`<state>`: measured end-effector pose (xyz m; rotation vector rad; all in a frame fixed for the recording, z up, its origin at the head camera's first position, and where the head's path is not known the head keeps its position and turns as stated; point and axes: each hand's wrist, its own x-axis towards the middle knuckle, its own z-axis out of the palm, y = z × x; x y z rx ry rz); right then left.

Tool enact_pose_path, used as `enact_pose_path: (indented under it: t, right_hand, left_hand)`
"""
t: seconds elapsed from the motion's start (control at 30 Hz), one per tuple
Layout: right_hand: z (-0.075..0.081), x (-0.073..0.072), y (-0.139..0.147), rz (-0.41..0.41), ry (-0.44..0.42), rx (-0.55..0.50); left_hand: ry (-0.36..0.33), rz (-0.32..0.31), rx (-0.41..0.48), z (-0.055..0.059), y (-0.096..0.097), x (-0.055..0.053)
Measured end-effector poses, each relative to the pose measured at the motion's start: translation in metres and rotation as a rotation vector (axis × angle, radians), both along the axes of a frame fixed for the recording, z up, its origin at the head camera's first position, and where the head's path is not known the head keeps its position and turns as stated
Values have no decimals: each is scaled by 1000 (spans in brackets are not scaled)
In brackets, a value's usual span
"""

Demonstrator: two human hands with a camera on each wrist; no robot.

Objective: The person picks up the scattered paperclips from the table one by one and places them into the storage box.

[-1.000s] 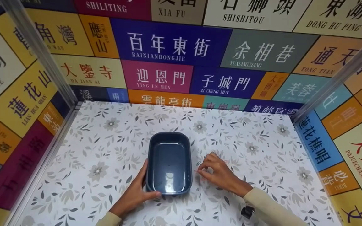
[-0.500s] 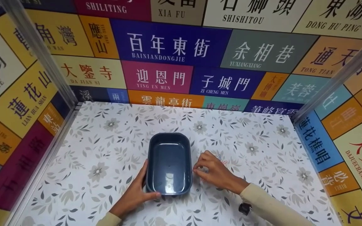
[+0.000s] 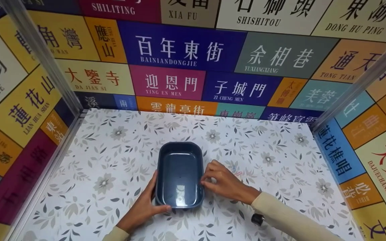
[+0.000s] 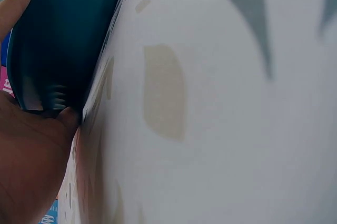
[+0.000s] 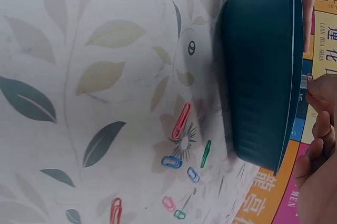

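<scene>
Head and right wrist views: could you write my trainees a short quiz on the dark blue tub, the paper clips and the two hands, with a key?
1. Multiple choice: In the head view, at which end of the dark blue tub is the thumb of the left hand?
A) the end nearest the wearer
B) the far end

2. True or false: All the paper clips lying on the floral tabletop are green.

3. Fill in: In the head view, the right hand is at the tub's ___ long side.

Key:
1. A
2. False; red, blue and green ones show.
3. right
</scene>
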<state>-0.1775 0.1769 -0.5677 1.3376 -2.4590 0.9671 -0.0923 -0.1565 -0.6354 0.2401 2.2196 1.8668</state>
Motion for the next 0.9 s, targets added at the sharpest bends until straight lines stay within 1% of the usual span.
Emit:
enact_pose_path:
  t: [0.13, 0.3, 0.43, 0.73, 0.9]
  right_hand:
    - [0, -2, -5, 11, 10, 18]
    - [1, -4, -10, 33, -6, 36]
    - [3, -7, -13, 46, -3, 36]
    - [3, -11, -17, 49, 2, 61]
    - [2, -12, -24, 59, 27, 81]
  left_hand:
    - [-1, 4, -8, 0, 0, 0]
    - [-1, 4, 4, -1, -1, 0]
    - [-6, 6, 10, -1, 0, 0]
    - [-21, 1, 33, -1, 1, -1]
    - [-20, -7, 33, -1, 1, -1]
